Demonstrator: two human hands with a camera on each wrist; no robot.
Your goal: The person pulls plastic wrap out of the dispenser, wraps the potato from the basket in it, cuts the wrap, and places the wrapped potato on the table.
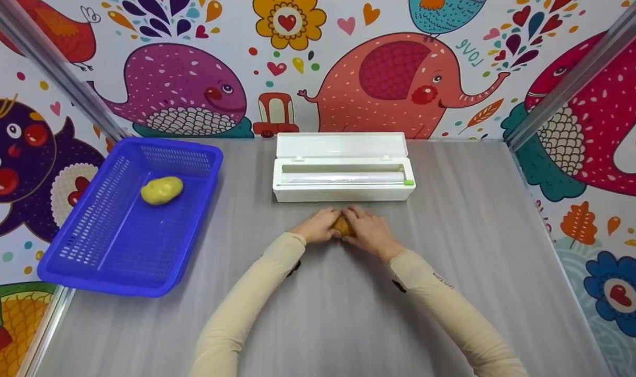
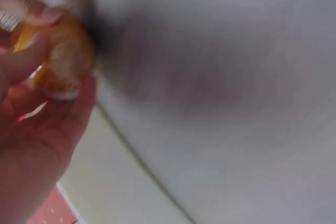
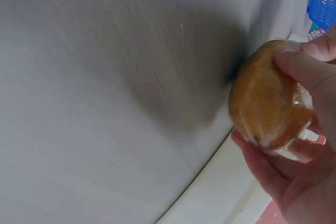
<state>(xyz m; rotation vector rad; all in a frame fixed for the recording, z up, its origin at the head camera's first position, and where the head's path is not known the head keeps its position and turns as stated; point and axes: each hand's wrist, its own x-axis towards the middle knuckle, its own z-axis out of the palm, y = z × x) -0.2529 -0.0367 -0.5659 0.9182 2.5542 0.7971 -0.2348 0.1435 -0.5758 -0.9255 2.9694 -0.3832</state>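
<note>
Bundle point(image 1: 343, 227), clad in clear film point(image 3: 300, 97), sits between left hand point(image 1: 319, 225) and right hand point(image 1: 371, 231) just before the open box point(image 1: 344, 195) on the bench point(image 1: 344, 309), both gripping it from opposite sides, presumably to keep that film snug, the roll point(image 1: 343, 178) likely exposed for easy reach!

Left grip point(image 1: 318, 225) curled, right grip point(image 1: 371, 230) curled

"LOVE" lettering point(image 1: 469, 53) on patterned wall point(image 1: 331, 63); right sleeve print point(image 1: 443, 280) illegible.
</note>
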